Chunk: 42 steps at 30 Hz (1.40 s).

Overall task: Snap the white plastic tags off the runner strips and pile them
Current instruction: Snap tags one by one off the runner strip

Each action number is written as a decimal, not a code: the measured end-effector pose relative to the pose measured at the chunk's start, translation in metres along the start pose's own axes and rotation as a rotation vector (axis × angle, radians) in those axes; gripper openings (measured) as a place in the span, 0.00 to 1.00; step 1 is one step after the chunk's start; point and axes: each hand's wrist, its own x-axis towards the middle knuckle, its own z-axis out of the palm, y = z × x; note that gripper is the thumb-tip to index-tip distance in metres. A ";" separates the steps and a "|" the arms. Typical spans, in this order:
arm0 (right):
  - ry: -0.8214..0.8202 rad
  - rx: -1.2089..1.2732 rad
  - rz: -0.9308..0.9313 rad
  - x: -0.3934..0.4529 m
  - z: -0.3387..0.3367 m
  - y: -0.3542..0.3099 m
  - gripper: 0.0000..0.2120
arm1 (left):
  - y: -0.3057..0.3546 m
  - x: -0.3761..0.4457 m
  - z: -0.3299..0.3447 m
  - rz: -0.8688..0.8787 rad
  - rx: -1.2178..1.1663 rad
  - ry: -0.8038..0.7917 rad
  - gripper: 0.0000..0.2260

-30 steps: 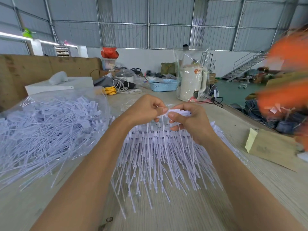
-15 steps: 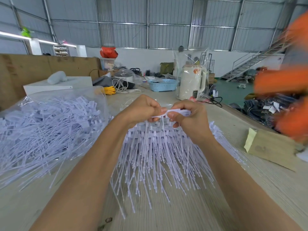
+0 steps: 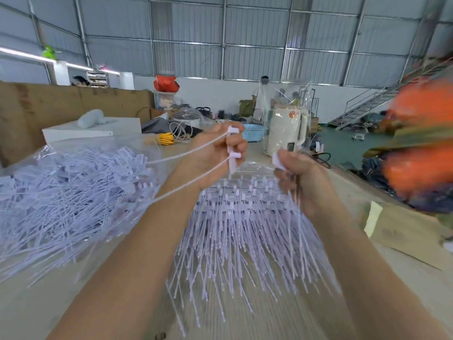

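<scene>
A: Where do the tags sit right now?

B: The left hand (image 3: pixel 215 153) pinches two white tags (image 3: pixel 232 146) by their heads, tails trailing toward the big loose pile (image 3: pixel 73 192) in its clear bag. The right hand (image 3: pixel 301 177) curls round a white runner strip (image 3: pixel 278 160) — what else it grips I cannot tell.

A: And the rest?

B: A fan of strips (image 3: pixel 240 229) lies on the table (image 3: pixel 282 315) below both hands.

A: What might go wrong?

B: Those long tails could snag the fan or the bag's edge on the way over — dragging strips along, or pulling the tags loose short of the pile.
</scene>
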 end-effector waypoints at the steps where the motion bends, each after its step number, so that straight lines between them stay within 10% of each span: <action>1: -0.047 -0.025 0.030 0.000 0.009 0.005 0.09 | -0.006 0.001 0.004 0.022 -0.077 -0.020 0.16; 15: -0.083 -0.381 0.148 -0.004 0.023 0.022 0.32 | -0.032 0.007 0.012 0.155 -0.255 0.058 0.31; 27: 0.215 -0.886 -0.625 0.002 0.016 0.023 0.21 | -0.037 0.003 0.004 0.193 1.011 0.196 0.16; 35: 0.186 -0.963 -0.985 0.000 0.018 0.026 0.19 | -0.037 0.001 0.016 -0.007 0.671 0.229 0.21; 42: 0.117 -0.636 -0.633 -0.004 0.023 0.018 0.22 | -0.040 0.003 0.028 0.283 0.889 0.296 0.16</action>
